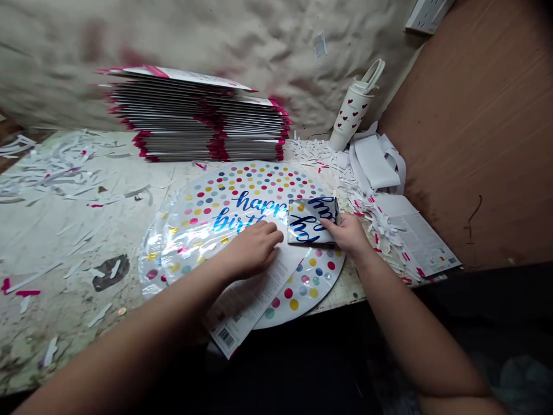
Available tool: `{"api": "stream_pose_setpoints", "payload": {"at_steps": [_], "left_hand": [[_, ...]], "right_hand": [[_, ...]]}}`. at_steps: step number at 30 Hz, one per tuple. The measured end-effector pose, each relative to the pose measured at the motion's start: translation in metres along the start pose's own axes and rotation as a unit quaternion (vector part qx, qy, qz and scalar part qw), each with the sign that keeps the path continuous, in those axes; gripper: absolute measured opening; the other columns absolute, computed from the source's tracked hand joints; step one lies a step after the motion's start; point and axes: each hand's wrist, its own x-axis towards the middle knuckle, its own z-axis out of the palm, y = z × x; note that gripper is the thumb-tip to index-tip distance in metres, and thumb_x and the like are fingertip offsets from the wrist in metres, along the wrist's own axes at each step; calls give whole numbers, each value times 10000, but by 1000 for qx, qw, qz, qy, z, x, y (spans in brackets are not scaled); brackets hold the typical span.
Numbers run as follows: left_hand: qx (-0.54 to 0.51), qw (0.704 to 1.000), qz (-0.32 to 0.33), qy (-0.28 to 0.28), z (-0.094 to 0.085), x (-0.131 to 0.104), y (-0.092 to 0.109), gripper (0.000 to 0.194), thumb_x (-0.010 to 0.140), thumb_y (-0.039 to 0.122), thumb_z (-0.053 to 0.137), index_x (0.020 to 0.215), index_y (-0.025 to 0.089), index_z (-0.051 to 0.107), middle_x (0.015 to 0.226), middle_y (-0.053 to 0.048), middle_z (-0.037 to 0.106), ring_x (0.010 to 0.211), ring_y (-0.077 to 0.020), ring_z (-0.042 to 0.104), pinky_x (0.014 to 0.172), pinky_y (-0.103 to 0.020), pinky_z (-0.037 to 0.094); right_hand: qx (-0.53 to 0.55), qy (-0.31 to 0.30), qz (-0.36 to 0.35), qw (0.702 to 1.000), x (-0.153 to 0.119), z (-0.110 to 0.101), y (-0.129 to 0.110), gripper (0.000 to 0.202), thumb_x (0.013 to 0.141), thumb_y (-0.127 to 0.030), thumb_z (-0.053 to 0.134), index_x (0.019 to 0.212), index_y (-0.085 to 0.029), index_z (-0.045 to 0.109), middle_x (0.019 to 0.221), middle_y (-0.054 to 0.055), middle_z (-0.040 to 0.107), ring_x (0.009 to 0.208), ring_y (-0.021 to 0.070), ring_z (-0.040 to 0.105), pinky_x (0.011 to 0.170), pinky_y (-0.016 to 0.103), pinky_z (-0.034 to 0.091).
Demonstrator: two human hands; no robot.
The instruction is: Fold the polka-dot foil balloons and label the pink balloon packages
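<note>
My right hand (349, 232) grips a folded foil balloon (306, 222), silver with blue lettering, its thumb pressed on top. My left hand (250, 251) has its fingers curled together at the upper end of a white printed cardboard sleeve (259, 297); the fingertips are partly hidden. That sleeve lies slanted, its barcode end towards me. Underneath are flat round foil balloons (287, 297) with coloured dots and blue "happy birthday" lettering, overlapping one another. The folded balloon is just right of the sleeve's upper end.
A tall stack of pink-edged printed cardboard sleeves (207, 124) stands at the back. A white tumbler (352, 112) with hearts stands right of it, near crumpled white paper (375, 161). Another printed sleeve (417, 236) lies at the right. Paper scraps litter the worktable (142, 230).
</note>
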Motion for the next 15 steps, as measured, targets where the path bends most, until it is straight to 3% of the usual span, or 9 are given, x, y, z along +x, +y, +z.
{"api": "stream_pose_setpoints", "payload": {"at_steps": [3, 7, 11, 15], "left_hand": [[70, 995, 24, 63, 23, 15, -4, 189, 786, 186, 397, 836, 145, 574, 920, -116, 567, 887, -245, 497, 808, -391, 382], [76, 993, 53, 75, 22, 14, -10, 128, 750, 170, 412, 800, 167, 529, 816, -77, 562, 789, -218, 487, 784, -386, 359], [83, 991, 60, 90, 10, 7, -6, 115, 757, 161, 397, 778, 173, 510, 723, -47, 553, 732, -198, 481, 808, -398, 331], [103, 986, 85, 97, 6, 4, 2, 138, 782, 211, 393, 709, 175, 505, 755, -65, 555, 772, -218, 477, 793, -417, 321]], "right_hand": [[-27, 18, -17, 999, -6, 3, -3, 340, 664, -448, 670, 849, -162, 650, 797, 73, 708, 822, 257, 647, 661, 338, 524], [-59, -2, -31, 998, -18, 4, -13, 337, 682, -466, 652, 832, -164, 655, 801, 65, 698, 771, 239, 643, 629, 329, 509], [-25, -141, 27, 989, -16, 0, -26, 317, 627, -418, 717, 740, -127, 655, 689, 42, 676, 619, 179, 618, 566, 288, 481], [15, -279, 99, 955, -2, -2, -41, 325, 553, -324, 788, 761, -108, 664, 682, 34, 675, 582, 134, 604, 574, 258, 481]]}}
